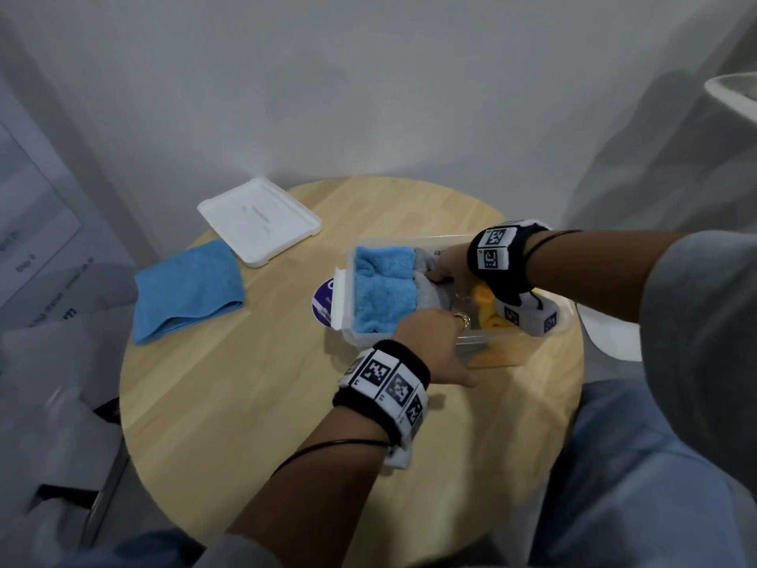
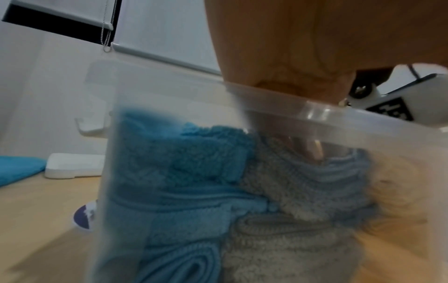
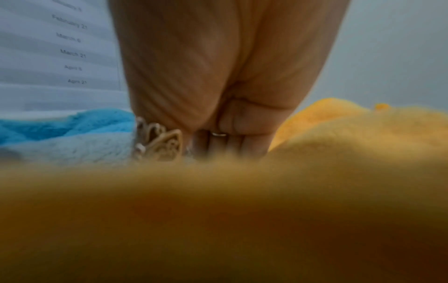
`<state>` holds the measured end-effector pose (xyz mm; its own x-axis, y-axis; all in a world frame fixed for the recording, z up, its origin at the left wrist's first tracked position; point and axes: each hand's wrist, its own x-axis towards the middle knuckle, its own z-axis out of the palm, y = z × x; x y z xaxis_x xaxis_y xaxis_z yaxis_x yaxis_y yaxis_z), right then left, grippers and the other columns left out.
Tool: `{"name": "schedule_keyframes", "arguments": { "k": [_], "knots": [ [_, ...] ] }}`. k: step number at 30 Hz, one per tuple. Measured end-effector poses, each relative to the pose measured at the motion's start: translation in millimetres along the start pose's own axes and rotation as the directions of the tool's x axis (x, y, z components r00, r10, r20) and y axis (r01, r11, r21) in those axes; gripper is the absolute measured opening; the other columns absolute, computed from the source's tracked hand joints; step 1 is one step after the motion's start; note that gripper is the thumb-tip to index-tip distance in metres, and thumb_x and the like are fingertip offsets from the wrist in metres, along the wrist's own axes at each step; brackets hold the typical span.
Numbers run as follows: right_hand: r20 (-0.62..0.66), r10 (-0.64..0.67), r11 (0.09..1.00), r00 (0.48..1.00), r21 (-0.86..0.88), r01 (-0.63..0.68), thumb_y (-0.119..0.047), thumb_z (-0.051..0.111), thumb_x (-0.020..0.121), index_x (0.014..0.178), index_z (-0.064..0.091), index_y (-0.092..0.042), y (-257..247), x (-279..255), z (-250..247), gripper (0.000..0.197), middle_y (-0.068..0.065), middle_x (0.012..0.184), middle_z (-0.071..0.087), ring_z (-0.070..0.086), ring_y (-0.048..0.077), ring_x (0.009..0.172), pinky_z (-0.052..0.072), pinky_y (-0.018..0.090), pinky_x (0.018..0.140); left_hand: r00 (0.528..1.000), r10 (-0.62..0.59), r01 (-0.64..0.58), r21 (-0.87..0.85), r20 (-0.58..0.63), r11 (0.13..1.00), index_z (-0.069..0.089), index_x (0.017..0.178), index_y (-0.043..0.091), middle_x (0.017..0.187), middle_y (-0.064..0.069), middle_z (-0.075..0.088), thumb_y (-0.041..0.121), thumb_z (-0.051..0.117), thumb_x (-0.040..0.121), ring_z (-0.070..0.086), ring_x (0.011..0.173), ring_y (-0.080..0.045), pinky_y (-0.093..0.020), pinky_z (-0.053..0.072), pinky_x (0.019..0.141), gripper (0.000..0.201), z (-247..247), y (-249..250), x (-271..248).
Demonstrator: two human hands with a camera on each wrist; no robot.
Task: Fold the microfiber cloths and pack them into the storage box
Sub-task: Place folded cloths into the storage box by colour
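the storage box (image 1: 483, 347) was clear plastic, its lid (image 1: 259, 220) white. inside it lay bright blue cloths (image 1: 383, 293), a pale grey cloth (image 1: 430, 295) and a yellow cloth (image 1: 485, 299). another blue cloth (image 1: 188, 289) lay on the light wood bench (image 1: 254, 403). both wrist bands (image 1: 383, 387) were black with black-and-white square markers.

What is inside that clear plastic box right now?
The storage box holds blue cloths, a grey cloth and a yellow cloth beside them. Both hands reach in, covering part of the grey and yellow ones; the bottom is hidden.
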<state>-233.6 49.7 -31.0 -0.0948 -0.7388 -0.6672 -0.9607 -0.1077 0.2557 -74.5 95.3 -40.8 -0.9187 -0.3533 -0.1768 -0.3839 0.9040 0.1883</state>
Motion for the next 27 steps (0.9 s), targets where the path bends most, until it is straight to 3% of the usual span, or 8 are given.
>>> {"name": "schedule_keyframes", "arguments": {
  "k": [3,7,9,11,13,16,21,27],
  "knots": [
    [-0.016,-0.06,0.997,0.998,0.037,0.06,-0.026,0.056,0.093,0.135,0.04,0.002,1.3,0.7,-0.1,0.053,0.021,0.129,0.052,0.052,0.034,0.117,0.04,0.038,0.095,1.0,-0.01,0.01,-0.011,0.03,1.0,0.053,0.088,0.016,0.087,-0.001,0.055,0.059,0.067,0.07,0.052,0.08,-0.02,-0.03,0.044,0.07,0.049,-2.2,1.3,2.8],
    [-0.069,-0.048,0.964,0.996,0.259,0.065,-0.034,0.063,0.087,0.138,0.04,-0.006,6.6,-18.8,-3.1,0.062,0.012,0.132,0.053,0.052,0.027,0.119,0.04,0.034,0.1,0.998,0.002,0.002,-0.064,0.062,0.998,0.058,0.1,0.013,0.092,-0.003,0.059,0.061,0.062,0.073,0.056,0.084,-0.022,-0.031,0.046,0.071,0.055,-7.9,4.5,0.0],
    [-0.221,0.027,0.895,0.975,0.44,0.075,-0.017,0.065,0.087,0.13,0.052,-0.011,22.6,-32.3,-8.8,0.045,0.007,0.125,0.061,0.056,0.023,0.116,0.041,0.03,0.099,0.999,0.018,-0.014,-0.079,0.048,0.997,0.058,0.102,0.014,0.092,-0.002,0.059,0.065,0.058,0.073,0.056,0.084,-0.022,-0.032,0.046,0.072,0.058,-10.1,8.3,-1.6],
    [-0.359,0.131,0.862,0.924,0.501,0.073,-0.001,0.06,0.086,0.123,0.059,-0.012,37.2,-41.5,-12.8,0.039,0.006,0.12,0.065,0.059,0.022,0.113,0.042,0.027,0.094,0.999,0.035,-0.033,-0.053,0.038,0.998,0.059,0.106,0.015,0.099,-0.005,0.06,0.071,0.051,0.068,0.056,0.092,-0.025,-0.034,0.047,0.077,0.069,-7.6,11.5,-2.1],
    [-0.384,0.169,0.882,0.908,0.47,0.035,-0.002,0.059,0.086,0.127,0.057,-0.013,40.1,-43.3,-13.6,0.042,0.005,0.125,0.063,0.057,0.021,0.116,0.041,0.026,0.095,0.999,0.034,-0.034,-0.021,0.03,0.999,0.058,0.113,0.015,0.106,-0.008,0.058,0.071,0.052,0.07,0.054,0.1,-0.026,-0.035,0.044,0.082,0.071,-5.7,14.2,-3.4],
    [-0.34,0.167,0.921,0.925,0.389,-0.024,-0.012,0.055,0.092,0.136,0.049,-0.018,36.3,-35.6,-11.6,0.046,0.005,0.134,0.056,0.05,0.022,0.122,0.038,0.026,0.098,0.998,-0.003,0.007,-0.058,0.064,0.998,0.059,0.116,0.015,0.111,-0.008,0.055,0.068,0.057,0.074,0.051,0.105,-0.027,-0.034,0.041,0.084,0.068,-10.2,11.5,-0.2],
    [-0.198,0.112,0.969,0.974,0.239,-0.063,-0.008,0.045,0.094,0.144,0.037,-0.02,28.0,-17.5,-8.3,0.052,0.008,0.138,0.051,0.049,0.027,0.122,0.039,0.031,0.099,0.979,-0.03,0.047,-0.08,0.203,0.996,0.052,0.125,0.021,0.126,-0.007,0.047,0.07,0.056,0.073,0.041,0.118,-0.028,-0.041,0.038,0.098,0.072,-11.7,5.9,6.7],
    [-0.035,0.074,0.97,0.997,0.233,-0.064,-0.005,0.045,0.092,0.136,0.048,-0.015,19.3,3.1,-15.2,0.046,0.013,0.134,0.053,0.053,0.028,0.114,0.042,0.031,0.092,0.977,0.005,0.011,-0.073,0.215,0.997,0.045,0.134,0.022,0.132,-0.009,0.042,0.065,0.054,0.078,0.035,0.124,-0.028,-0.041,0.032,0.1,0.071,-8.6,3.7,6.7]
  ]
}}
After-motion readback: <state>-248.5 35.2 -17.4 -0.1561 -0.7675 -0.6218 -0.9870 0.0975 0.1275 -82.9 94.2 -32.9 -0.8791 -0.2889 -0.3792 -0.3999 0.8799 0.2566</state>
